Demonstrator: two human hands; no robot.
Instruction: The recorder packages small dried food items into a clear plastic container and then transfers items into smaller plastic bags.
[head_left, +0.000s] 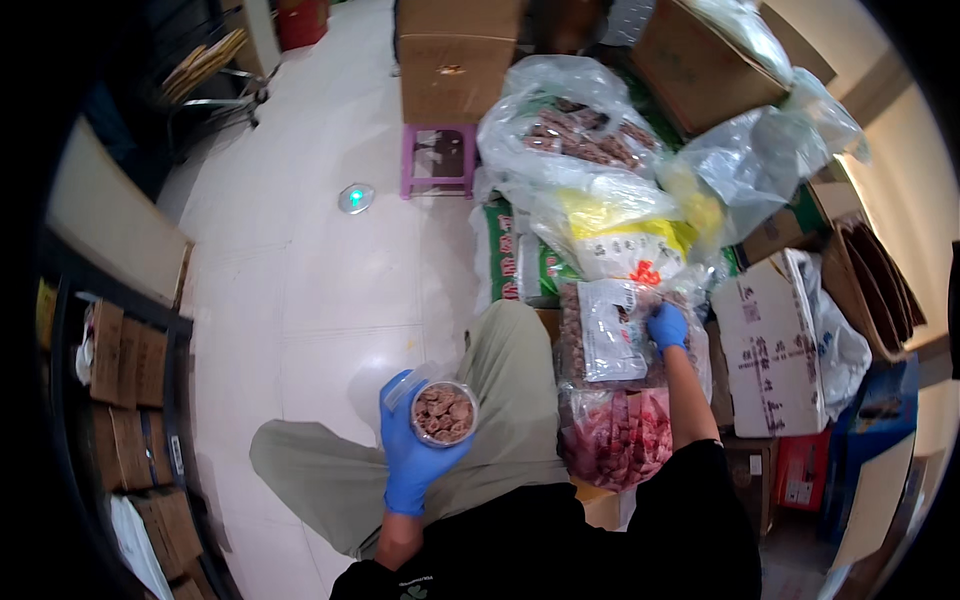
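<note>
In a blue glove, my left hand (414, 454) holds a clear plastic jar (471, 421) over my lap. Brown, disc-shaped dried pieces (444, 412) fill it near the rim, and a clear lid (409, 386) is tilted at its upper left side. My right hand (667, 328), also gloved, is at a large clear plastic bag (568, 337) of similar brown pieces. Its fingertips are hidden, so I cannot tell whether they grip anything. A white printed sheet (611, 341) lies on that bag, left of the hand. Below it sits a clear bag of reddish-pink pieces (619, 435).
Beyond the right hand lie a yellow-and-white printed bag (626, 244) and an open plastic bag of brown packs (577, 135). A white printed box (769, 349) stands at right. A carton (457, 75) rests on a purple stool (439, 180). Shelved cartons (131, 360) line the left.
</note>
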